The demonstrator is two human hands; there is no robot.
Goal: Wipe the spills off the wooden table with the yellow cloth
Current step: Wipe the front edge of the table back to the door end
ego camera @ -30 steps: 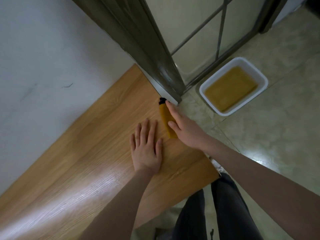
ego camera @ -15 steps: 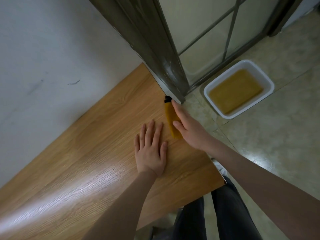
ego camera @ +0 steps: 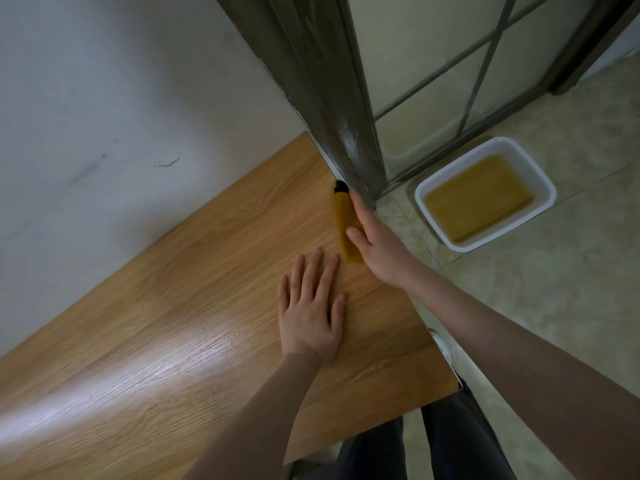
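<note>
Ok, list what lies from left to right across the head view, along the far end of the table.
White wall → wooden table → yellow cloth → right hand → white tub on the floor.

White rectangular tub (ego camera: 541, 180) on tiled floor (ego camera: 554, 289), far right, holding brownish-yellow liquid. Dark door frame post (ego camera: 332, 98) rising at far centre. Glass door panel with thin crossing bars (ego camera: 443, 64) right of post. Pale wall (ego camera: 121, 98) at left, few dark scuffs.
</note>
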